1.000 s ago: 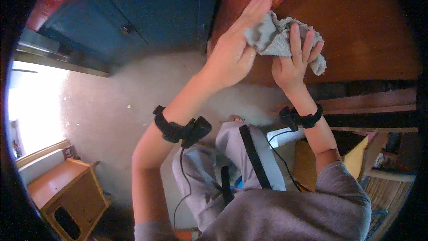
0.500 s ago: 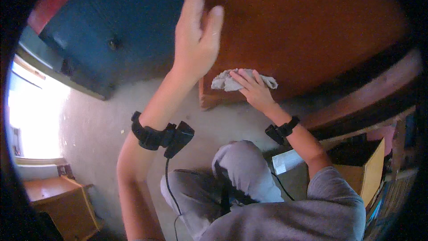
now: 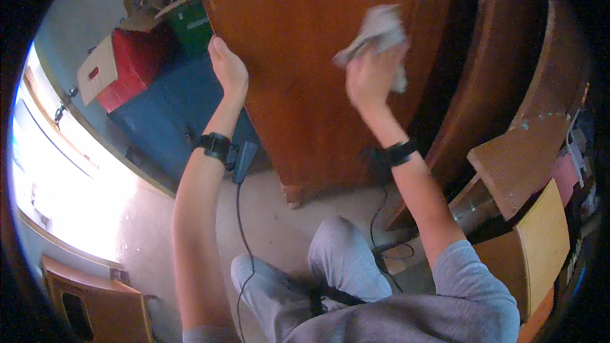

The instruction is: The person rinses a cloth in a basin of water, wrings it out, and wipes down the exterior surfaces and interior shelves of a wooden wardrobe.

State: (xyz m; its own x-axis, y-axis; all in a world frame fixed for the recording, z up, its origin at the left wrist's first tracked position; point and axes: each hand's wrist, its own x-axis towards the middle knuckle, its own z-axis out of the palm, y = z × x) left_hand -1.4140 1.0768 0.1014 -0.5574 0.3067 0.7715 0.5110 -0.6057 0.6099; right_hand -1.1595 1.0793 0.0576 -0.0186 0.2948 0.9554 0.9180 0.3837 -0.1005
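Note:
A tall brown wooden panel [image 3: 298, 101], like the side of a cabinet, stands upright before me. My left hand [image 3: 230, 73] is at its left edge, closed around that edge, with most of its fingers hidden. Over the panel's right part my right hand [image 3: 373, 79] holds a crumpled grey cloth [image 3: 383, 22] against the surface, fingers closed on it and blurred by motion. The cloth bunches out above and beside the fingers. Each wrist wears a black strap with a small device, and a cable runs down from the left device [image 3: 244, 160].
Behind the panel's left edge stand a blue cabinet [image 3: 168, 117], a red box [image 3: 136, 63] and a green box [image 3: 190, 22]. Curved dark wooden boards [image 3: 473, 82] rise at the right, near a yellowish wooden box [image 3: 543, 248]. A brown wooden chair [image 3: 101, 305] is at lower left, below a bright window.
My right hand has wiped the cloth upward from the panel's lower edge. My left hand has come down and back to the left edge. The view has tilted up, showing more boxes.

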